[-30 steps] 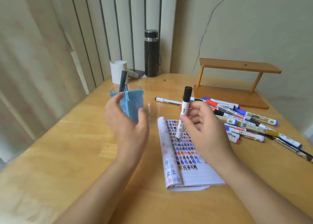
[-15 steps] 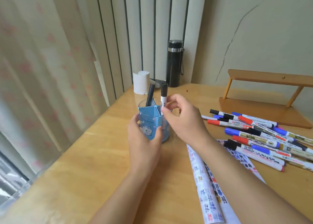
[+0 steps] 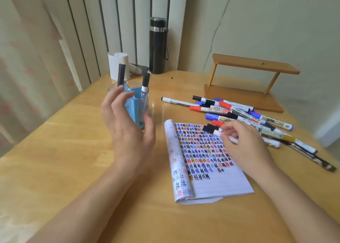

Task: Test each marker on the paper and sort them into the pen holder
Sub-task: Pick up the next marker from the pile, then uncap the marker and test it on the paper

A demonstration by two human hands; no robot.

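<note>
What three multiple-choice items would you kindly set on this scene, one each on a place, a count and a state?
1. Where is the flask?
A. on the notebook
B. on the wooden shelf
C. at the table's far edge

2. How many markers stand in the holder?
A. two
B. none
C. five

3. What is the right hand doing?
A. lying flat, empty
B. pinching a marker
C. gripping the flask

Answers:
1 C: it stands at the back by the blinds.
2 A: two black caps rise above its rim.
3 B: its fingers curl on a white barrel with a black cap.
</note>
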